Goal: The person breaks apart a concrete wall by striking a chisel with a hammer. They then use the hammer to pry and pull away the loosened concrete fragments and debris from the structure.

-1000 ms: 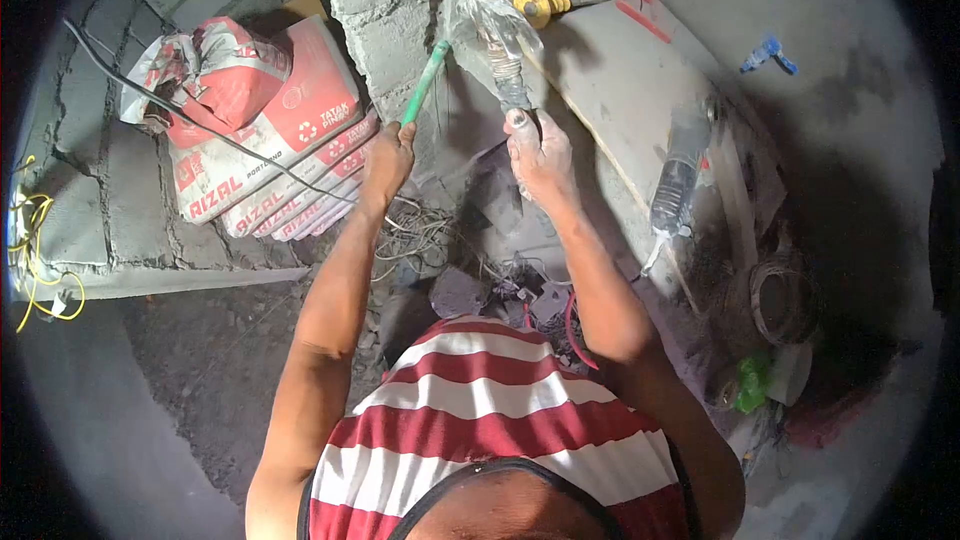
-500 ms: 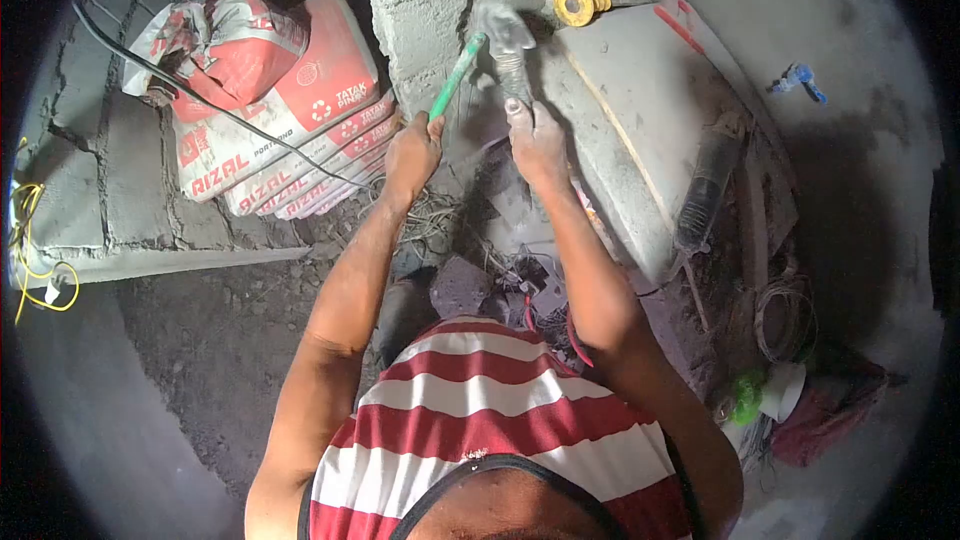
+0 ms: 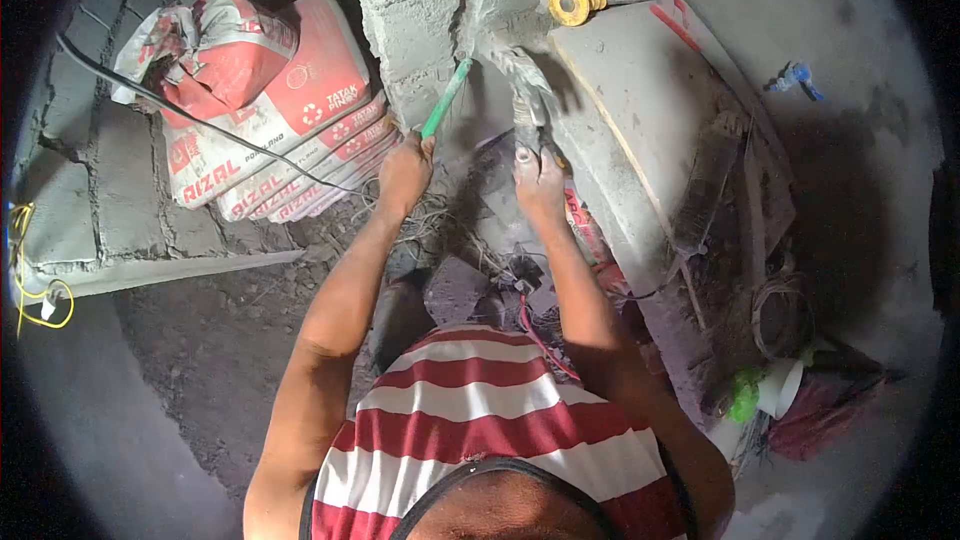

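Observation:
My left hand (image 3: 405, 175) is closed around a green chisel (image 3: 446, 98), a slim rod that slants up and right toward the wall corner. Its upper end lies by the rough concrete column (image 3: 412, 15). In my right hand (image 3: 540, 180) is a hammer (image 3: 525, 80), smeared by motion. The grey hammer head is a short way right of the chisel's upper end, apart from it in this view. Where the chisel's working tip lies, I cannot make out.
Cement bags (image 3: 290, 130) are stacked at left, with a torn bag (image 3: 235, 50) on top and a black cable (image 3: 190, 100) across them. A grey slab (image 3: 630, 90) leans at right, a yellow-ended tool (image 3: 570, 3) above it. Rubble (image 3: 230, 340) covers the floor.
The hammer head has moved down and slightly right, away from the chisel's end. My left hand and the chisel have shifted slightly down and left, along with the whole view.

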`<state>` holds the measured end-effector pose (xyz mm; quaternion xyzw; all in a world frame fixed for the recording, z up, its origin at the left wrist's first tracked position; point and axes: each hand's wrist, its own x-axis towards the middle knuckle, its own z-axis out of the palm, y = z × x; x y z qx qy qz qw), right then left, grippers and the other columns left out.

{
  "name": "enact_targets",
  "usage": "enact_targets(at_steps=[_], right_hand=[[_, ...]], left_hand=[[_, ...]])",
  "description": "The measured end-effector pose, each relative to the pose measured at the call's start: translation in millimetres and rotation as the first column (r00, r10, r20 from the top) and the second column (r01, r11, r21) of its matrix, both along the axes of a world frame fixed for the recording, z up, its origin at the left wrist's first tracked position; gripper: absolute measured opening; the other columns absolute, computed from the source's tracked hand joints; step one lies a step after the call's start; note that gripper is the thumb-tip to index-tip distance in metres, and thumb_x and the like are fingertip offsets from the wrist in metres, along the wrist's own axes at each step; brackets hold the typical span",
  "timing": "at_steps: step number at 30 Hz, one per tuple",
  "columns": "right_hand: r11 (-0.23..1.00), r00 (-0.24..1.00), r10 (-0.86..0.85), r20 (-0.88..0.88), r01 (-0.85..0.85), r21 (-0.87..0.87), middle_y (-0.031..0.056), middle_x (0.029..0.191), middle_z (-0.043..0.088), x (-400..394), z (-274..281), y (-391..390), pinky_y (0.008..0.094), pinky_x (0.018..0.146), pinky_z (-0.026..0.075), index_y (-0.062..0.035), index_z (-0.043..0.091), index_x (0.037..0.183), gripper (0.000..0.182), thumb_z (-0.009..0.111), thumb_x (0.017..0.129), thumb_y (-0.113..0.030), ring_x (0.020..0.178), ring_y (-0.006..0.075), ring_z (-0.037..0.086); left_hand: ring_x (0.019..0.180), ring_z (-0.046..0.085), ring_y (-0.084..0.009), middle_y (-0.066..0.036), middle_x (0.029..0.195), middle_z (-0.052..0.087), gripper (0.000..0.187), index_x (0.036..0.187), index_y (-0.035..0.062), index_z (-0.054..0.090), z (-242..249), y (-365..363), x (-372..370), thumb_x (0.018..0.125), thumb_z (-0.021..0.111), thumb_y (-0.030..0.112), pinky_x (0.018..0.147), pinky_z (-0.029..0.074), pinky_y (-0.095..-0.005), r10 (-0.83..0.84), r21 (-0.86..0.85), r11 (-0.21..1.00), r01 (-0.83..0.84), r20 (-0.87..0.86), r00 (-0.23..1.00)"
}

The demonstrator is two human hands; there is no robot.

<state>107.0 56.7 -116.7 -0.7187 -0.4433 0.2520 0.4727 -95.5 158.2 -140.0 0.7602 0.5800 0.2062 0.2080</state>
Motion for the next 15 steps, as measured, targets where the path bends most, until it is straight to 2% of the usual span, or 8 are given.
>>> enact_targets(at_steps=[2, 4, 6, 8, 9, 12, 14, 15], right_hand=[[1.000, 0.995, 0.025, 0.092, -0.026, 0.010, 0.0312, 0.083, 0.061, 10.2, 4.1, -6.0, 0.0494, 0.074, 0.046, 0.0075, 0.060, 0.098, 0.053, 0.054, 0.094, -0.045, 0.083, 0.0504, 0.058], [0.995, 0.997, -0.049, 0.058, 0.044, 0.094, 0.0010, 0.068, 0.053, 10.6, 2.9, -8.6, 0.0251, 0.051, 0.043, 0.0000, 0.055, 0.090, 0.036, 0.056, 0.096, -0.036, 0.058, 0.0105, 0.050], [0.992, 0.997, 0.064, -0.041, -0.059, 0.111, 0.0003, 0.071, 0.054, 14.3, 7.7, -21.1, 0.0226, 0.050, 0.042, -0.0008, 0.056, 0.091, 0.035, 0.057, 0.095, -0.036, 0.060, 0.0085, 0.051], [0.991, 0.993, 0.076, -0.094, -0.065, 0.119, 0.0198, 0.068, 0.058, 13.6, 10.9, -17.4, 0.0439, 0.061, 0.045, 0.0065, 0.057, 0.085, 0.050, 0.053, 0.095, -0.043, 0.064, 0.0378, 0.058], [0.987, 0.995, 0.069, -0.071, -0.058, 0.151, 0.0163, 0.066, 0.057, 15.0, 1.1, -17.7, 0.0408, 0.061, 0.045, 0.0053, 0.057, 0.086, 0.045, 0.052, 0.095, -0.038, 0.062, 0.0331, 0.058], [0.995, 0.966, 0.082, -0.244, -0.065, 0.079, 0.0130, 0.066, 0.057, -2.0, 43.8, -22.0, 0.0359, 0.058, 0.046, 0.0044, 0.056, 0.089, 0.042, 0.053, 0.095, -0.038, 0.060, 0.0246, 0.058], [0.982, 0.985, 0.106, -0.137, -0.082, 0.171, 0.0057, 0.067, 0.056, 7.8, 15.9, -14.5, 0.0293, 0.054, 0.044, 0.0012, 0.055, 0.091, 0.040, 0.055, 0.095, -0.039, 0.059, 0.0153, 0.055], [0.984, 0.946, 0.131, -0.296, -0.087, 0.158, 0.0025, 0.068, 0.054, 1.9, 33.9, -14.6, 0.0268, 0.052, 0.043, -0.0009, 0.054, 0.091, 0.039, 0.055, 0.095, -0.040, 0.060, 0.0118, 0.053]], left_hand=[[0.074, 0.063, -0.0454, -0.027, 0.075, 0.063, 0.036, 0.101, 0.0020, 0.057, -0.9, 11.8, 4.6, 0.095, 0.051, 0.037, 0.065, 0.047, -0.0557, -0.015, -0.005, 1.000, 0.016, 0.150, 0.989], [0.075, 0.063, -0.0460, -0.026, 0.075, 0.063, 0.035, 0.100, 0.0019, 0.058, 3.1, 7.2, 4.7, 0.095, 0.051, 0.036, 0.065, 0.047, -0.0552, 0.003, 0.000, 1.000, -0.004, 0.068, 0.998], [0.076, 0.062, -0.0467, -0.026, 0.075, 0.063, 0.035, 0.099, 0.0019, 0.058, -5.2, -6.3, -3.3, 0.095, 0.052, 0.036, 0.065, 0.047, -0.0547, 0.026, 0.001, 1.000, -0.026, -0.022, 0.999], [0.075, 0.062, -0.0476, -0.026, 0.075, 0.063, 0.036, 0.096, 0.0019, 0.058, -21.6, 10.4, -13.2, 0.095, 0.052, 0.038, 0.065, 0.047, -0.0543, -0.040, 0.129, 0.991, 0.025, 0.115, 0.993], [0.074, 0.062, -0.0469, -0.025, 0.073, 0.063, 0.036, 0.093, 0.0021, 0.057, -9.0, 16.4, -7.5, 0.095, 0.052, 0.038, 0.064, 0.048, -0.0539, -0.083, 0.276, 0.961, 0.022, 0.212, 0.974], [0.073, 0.062, -0.0461, -0.025, 0.072, 0.062, 0.035, 0.092, 0.0028, 0.056, 70.6, 0.1, 2.8, 0.096, 0.051, 0.037, 0.063, 0.048, -0.0542, -0.042, 0.100, 0.994, 0.036, 0.058, 0.997], [0.070, 0.062, -0.0457, -0.024, 0.070, 0.062, 0.033, 0.095, 0.0039, 0.055, 61.8, -7.5, 1.3, 0.097, 0.050, 0.036, 0.060, 0.048, -0.0541, -0.004, 0.079, 0.997, 0.000, 0.050, 0.999], [0.068, 0.062, -0.0450, -0.024, 0.069, 0.061, 0.032, 0.096, 0.0044, 0.054, 45.8, -12.4, -1.1, 0.097, 0.050, 0.036, 0.059, 0.048, -0.0534, -0.008, 0.134, 0.991, 0.001, 0.054, 0.998]])
